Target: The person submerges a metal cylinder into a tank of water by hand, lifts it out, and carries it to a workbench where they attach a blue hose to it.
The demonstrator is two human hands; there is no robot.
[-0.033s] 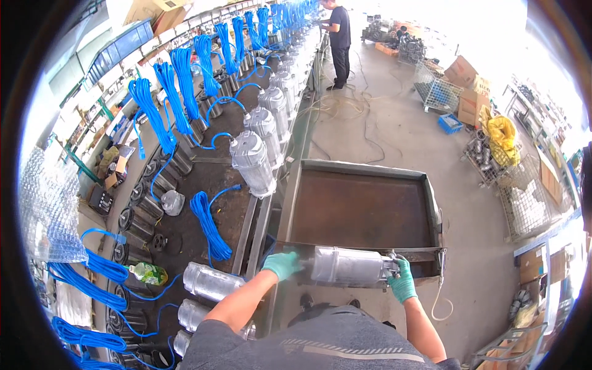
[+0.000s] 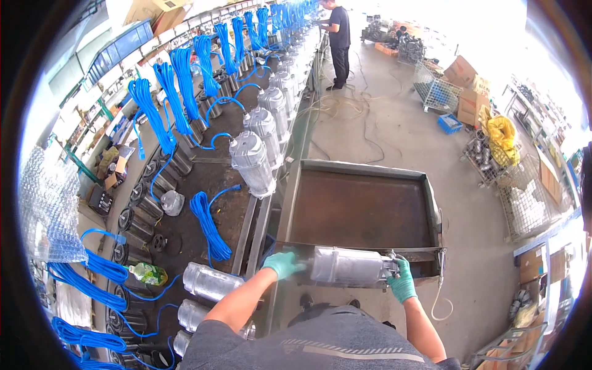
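A silver cylindrical pump motor (image 2: 346, 266) lies sideways in front of me, over the near edge of a metal tray (image 2: 361, 203). My right hand (image 2: 402, 282), in a green glove, is closed on the fittings at its right end. At the other end, my left hand (image 2: 282, 264), gloved alike, has its fingers closed round a narrow grey part. That part is smeared, and its exact shape is hard to make out. Further silver motors (image 2: 213, 282) lie on the bench by my left forearm.
On the left bench (image 2: 203, 176) stand rows of motors with bundled blue cables (image 2: 209, 225). A pale hose (image 2: 439, 296) hangs at the tray's right corner. Wire baskets (image 2: 439, 89) and cartons line the right side. Another person (image 2: 339, 43) stands far ahead beside the bench.
The left hand and the grey part beside it shift very slightly. Everything else looks the same.
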